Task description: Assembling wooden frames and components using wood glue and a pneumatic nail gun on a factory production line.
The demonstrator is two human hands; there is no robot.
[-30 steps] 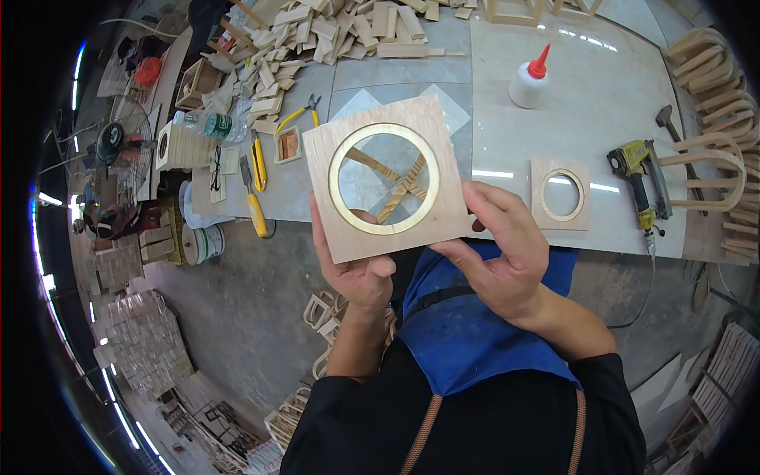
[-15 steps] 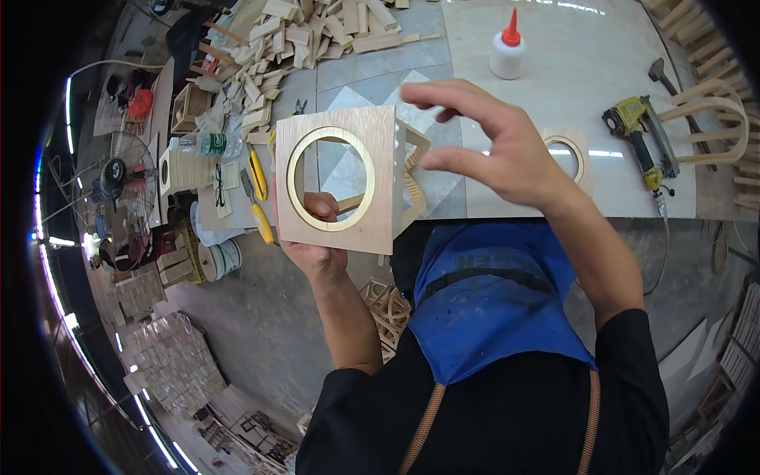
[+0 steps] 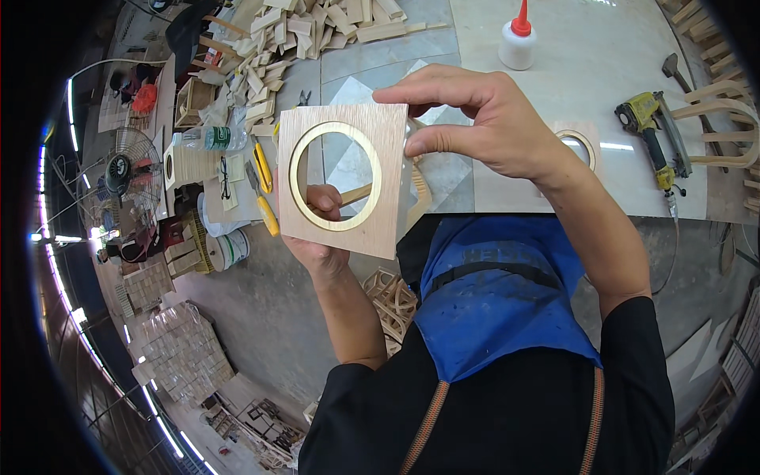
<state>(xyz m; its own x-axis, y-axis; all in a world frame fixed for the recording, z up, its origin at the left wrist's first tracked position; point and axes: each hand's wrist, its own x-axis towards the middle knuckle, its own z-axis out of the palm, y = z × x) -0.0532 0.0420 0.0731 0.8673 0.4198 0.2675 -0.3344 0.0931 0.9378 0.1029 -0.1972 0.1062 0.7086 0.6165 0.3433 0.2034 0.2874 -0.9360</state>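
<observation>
A pale wooden box (image 3: pixel 384 229) with a large round hole, rimmed by a lighter ring, is held up over the bench's near edge. My left hand (image 3: pixel 318 255) supports it from below on the left, and its fingertips show through the hole. At the upper right corner, my right hand (image 3: pixel 507 119) grips the box, thumb against the side and fingers over the top edge. Part of the box's open-looking side shows beneath that hand; the back is hidden.
On the bench stand a white squeeze bottle (image 3: pixel 517 49) with a red tip and a yellow-black nail gun (image 3: pixel 653 134). A square panel with a round ring (image 3: pixel 587 134) lies right of my hand. Yellow utility knives (image 3: pixel 262 168) lie left; wood offcuts (image 3: pixel 317 32) are heaped behind.
My right hand has moved left and closed onto the box's upper right corner, where before it hovered apart with fingers spread. My left hand still holds the box.
</observation>
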